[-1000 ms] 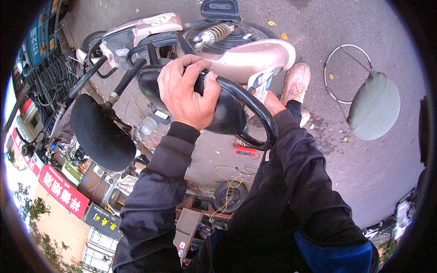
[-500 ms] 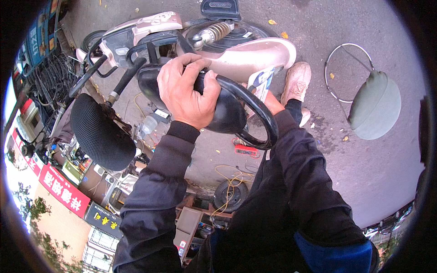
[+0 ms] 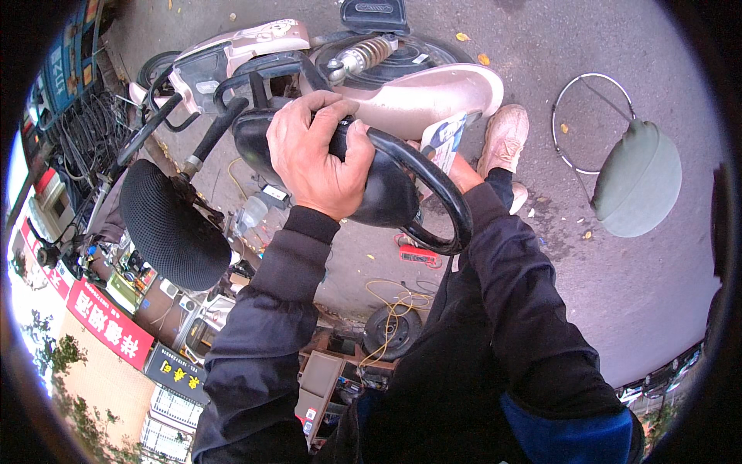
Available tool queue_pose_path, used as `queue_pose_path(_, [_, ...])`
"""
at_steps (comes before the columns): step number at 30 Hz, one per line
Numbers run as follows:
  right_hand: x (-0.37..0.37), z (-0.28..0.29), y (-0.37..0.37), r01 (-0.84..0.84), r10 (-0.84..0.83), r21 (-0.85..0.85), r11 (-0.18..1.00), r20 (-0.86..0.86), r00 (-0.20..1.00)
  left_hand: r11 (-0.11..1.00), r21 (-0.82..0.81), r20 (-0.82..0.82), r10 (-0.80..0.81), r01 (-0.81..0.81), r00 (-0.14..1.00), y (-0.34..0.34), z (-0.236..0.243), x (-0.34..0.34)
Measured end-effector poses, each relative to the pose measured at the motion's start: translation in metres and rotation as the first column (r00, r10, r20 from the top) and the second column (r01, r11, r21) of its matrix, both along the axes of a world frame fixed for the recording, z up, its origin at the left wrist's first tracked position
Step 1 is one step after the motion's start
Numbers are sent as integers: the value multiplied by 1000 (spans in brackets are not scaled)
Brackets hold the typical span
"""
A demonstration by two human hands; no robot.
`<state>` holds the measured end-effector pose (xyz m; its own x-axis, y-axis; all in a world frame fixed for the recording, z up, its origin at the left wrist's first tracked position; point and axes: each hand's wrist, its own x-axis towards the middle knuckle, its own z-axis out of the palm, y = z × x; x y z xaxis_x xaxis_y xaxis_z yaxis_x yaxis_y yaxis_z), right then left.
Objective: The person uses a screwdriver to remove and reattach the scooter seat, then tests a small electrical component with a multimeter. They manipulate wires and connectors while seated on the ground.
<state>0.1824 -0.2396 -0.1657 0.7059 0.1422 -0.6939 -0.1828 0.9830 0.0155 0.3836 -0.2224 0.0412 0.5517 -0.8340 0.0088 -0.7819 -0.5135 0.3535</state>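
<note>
A black scooter seat (image 3: 390, 185) lies below me, and a black loop-shaped grab rail (image 3: 456, 203) curves from its right end. My left hand (image 3: 315, 158) is closed over the top of the seat, thumb and bent fingers pressing on its surface. Beyond the rail, my right hand (image 3: 465, 176) reaches down low on the scooter's side. The seat and rail hide most of its fingers. Right beside it is a white and blue printed sheet or packet (image 3: 444, 141); whether the hand holds it I cannot tell.
A black mesh-covered saddle (image 3: 174, 224) stands at left. Pinkish scooter panels (image 3: 433, 91) and a coil-spring shock absorber (image 3: 363, 58) lie ahead. On the ground are a red meter (image 3: 417, 255), a small wheel (image 3: 393, 332) with yellow cable, and a grey-green round-topped stool (image 3: 640, 182) tipped over at right.
Both hands keep almost the same place. The printed sheet beside my right hand has shifted very slightly.
</note>
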Motion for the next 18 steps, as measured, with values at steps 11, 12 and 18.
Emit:
queue_pose_path(11, [-11, -2, -6, 94, -114, 203, 975, 90, 989, 1000, 2, -22, 15, -15, 1000, 0, 0, 0])
queue_pose_path(12, [-11, -5, -2, 65, -70, 178, 982, 19, 997, 1000, 1, -11, 9, -9, 1000, 0, 0, 0])
queue_pose_path(18, [-7, -15, 5, 77, -84, 166, 983, 37, 996, 1000, 10, -7, 8, -8, 1000, 0, 0, -1])
